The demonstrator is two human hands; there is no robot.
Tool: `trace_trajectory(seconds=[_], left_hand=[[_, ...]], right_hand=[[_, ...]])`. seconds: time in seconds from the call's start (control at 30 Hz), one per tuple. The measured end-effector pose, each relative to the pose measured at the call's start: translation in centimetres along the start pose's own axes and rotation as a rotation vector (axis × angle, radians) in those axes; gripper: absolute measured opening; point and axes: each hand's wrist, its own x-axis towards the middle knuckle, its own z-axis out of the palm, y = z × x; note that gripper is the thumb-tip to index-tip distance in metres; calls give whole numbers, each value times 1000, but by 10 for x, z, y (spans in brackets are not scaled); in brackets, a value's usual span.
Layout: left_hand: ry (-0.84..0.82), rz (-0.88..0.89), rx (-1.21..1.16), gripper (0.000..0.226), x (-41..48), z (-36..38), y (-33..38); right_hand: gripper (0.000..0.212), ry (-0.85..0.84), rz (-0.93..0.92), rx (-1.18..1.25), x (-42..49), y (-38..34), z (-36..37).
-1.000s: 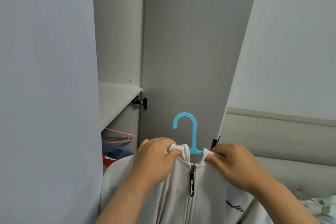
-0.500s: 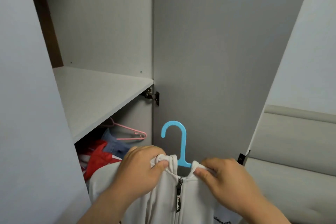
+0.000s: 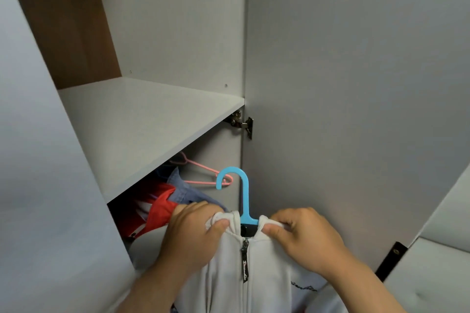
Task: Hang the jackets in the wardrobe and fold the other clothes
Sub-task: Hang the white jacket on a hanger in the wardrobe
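1. Now you stand closer to the wardrobe, more of its shelf showing.
2. Your left hand and right hand pinch the jacket collar, keeping it on the blue hanger, below the shelf.

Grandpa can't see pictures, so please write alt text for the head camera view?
The left hand and right hand pinch the collar of a white zip-up jacket on a blue plastic hanger before a grey wardrobe. Under its shelf are a red garment, a blue denim garment and a pink wire hanger.

jacket btm cut off, blue hanger arms hidden
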Motion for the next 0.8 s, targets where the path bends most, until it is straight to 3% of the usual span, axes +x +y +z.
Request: trace_trajectory(seconds=[0.17, 0.37, 0.5, 0.67, 0.8], left_hand=[[83, -83, 53, 31, -3, 18, -20], [393, -55, 174, 27, -10, 54, -41], [470, -64, 254, 29, -12, 71, -66], [543, -64, 309, 33, -18, 92, -89], [554, 49, 343, 42, -21, 103, -105]], right_hand=[[38, 46, -12, -38, 16, -2, 13], [47, 147, -84, -147, 28, 3, 47], [29, 272, -190, -145, 44, 8, 70], [32, 315, -222, -140, 58, 21, 104], [30, 343, -232, -103, 56, 36, 130]])
